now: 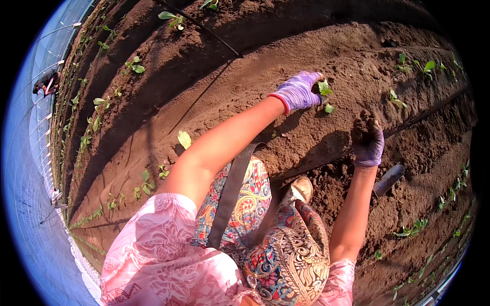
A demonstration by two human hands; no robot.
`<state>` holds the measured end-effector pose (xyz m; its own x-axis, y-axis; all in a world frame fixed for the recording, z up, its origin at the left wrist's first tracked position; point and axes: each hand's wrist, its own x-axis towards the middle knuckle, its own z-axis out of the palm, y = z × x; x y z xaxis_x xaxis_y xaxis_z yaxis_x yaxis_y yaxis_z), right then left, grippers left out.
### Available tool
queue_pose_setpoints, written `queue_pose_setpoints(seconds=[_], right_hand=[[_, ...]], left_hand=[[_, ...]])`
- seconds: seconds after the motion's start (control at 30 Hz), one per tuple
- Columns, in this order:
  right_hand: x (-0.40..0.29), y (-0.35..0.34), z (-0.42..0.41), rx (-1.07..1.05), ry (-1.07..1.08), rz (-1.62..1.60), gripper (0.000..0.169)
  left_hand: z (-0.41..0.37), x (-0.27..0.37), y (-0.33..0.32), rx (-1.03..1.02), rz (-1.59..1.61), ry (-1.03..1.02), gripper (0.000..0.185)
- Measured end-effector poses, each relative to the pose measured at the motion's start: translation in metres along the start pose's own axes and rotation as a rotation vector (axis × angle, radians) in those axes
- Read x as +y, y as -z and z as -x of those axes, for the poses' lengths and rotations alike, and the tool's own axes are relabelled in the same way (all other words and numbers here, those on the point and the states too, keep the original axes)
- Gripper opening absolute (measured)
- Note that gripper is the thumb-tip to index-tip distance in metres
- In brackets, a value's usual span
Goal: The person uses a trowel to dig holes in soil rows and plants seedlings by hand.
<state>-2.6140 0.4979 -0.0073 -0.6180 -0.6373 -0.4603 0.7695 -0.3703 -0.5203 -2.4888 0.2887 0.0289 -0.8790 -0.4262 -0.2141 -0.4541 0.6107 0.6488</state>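
My left hand, in a purple knit glove with a red cuff, reaches across the raised soil bed. Its thumb and fingers close around a small leafy seedling, whose stem base is hidden. Over the bed's near edge, my right hand wears a matching glove caked with dirt. A dark clump of soil lies in its palm and fingers. Beside my right forearm, what looks like a metal trowel blade rests on loose soil; any handle is hidden.
More seedlings grow along the bed, and others in the row to the right. A pale-leaved seedling stands by my left arm. A thin black rod crosses the furrow. Another person crouches by the greenhouse wall.
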Motion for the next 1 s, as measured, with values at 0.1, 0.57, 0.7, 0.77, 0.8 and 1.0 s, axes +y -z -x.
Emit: queue_pose_setpoints(seconds=[0.1, 0.57, 0.7, 0.77, 0.8, 1.0], right_hand=[[-0.006, 0.002, -0.017, -0.052, -0.001, -0.031, 0.023], [0.021, -0.056, -0.037, -0.251, 0.088, 1.203, 0.035], [0.024, -0.056, -0.038, -0.192, 0.469, 1.692, 0.035], [0.018, -0.060, -0.037, -0.272, 0.363, 1.715, 0.032], [0.016, -0.064, -0.035, -0.328, 0.290, 1.700, 0.030], [0.011, -0.047, -0.022, -0.215, 0.202, 1.905, 0.048]], left_hand=[[-0.012, 0.001, -0.017, 0.057, -0.008, -0.116, 0.034], [0.035, -0.020, -0.016, 0.271, 0.227, -0.477, 0.025], [0.034, -0.014, -0.018, 0.268, 0.276, -0.477, 0.023], [0.033, -0.014, -0.016, 0.243, 0.253, -0.455, 0.022], [0.032, -0.014, -0.016, 0.251, 0.281, -0.446, 0.021], [0.026, -0.012, -0.017, 0.241, 0.320, -0.367, 0.020]])
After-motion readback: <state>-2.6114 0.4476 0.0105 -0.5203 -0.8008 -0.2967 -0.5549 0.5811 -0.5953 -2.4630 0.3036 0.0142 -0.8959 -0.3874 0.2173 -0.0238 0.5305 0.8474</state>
